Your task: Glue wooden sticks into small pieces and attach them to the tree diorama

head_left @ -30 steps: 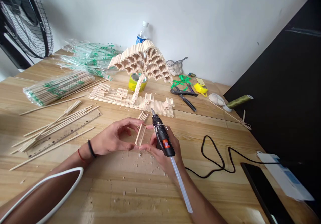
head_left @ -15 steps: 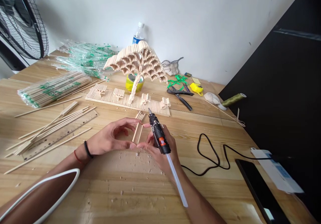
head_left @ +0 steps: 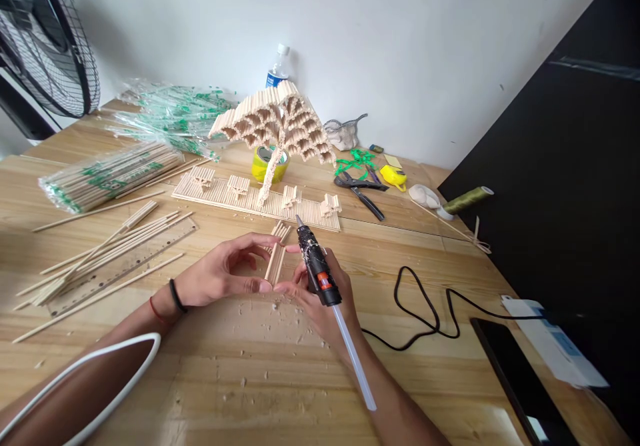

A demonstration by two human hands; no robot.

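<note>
The tabletop carries my whole layout. At its middle stands the largest assembly, a tree-like stick model whose layered crown and trunk rise from a slatted base; these parts look finished. To the left lies a plastic-wrapped bundle of sticks, apparently raw stock. Nearer me, loose sticks lie over and beside a clear ruler, so uncut material remains.

My left hand is curved, thumb at the near end of a short stick panel and forefinger at its far end, pinching it lengthwise. My right hand steadies the same panel with thumb and forefinger while carrying a glue gun, nozzle pointing away; the grip of its other fingers is hidden.

Four small table-like pieces sit along the base, two on each side of the trunk, and seem complete. The panel, between my hands and in front of the base, is separate from it and appears unfinished. Just beyond it shows another group of short sticks, partly hidden. Smallest of all, pale crumbs dot the foreground.
</note>
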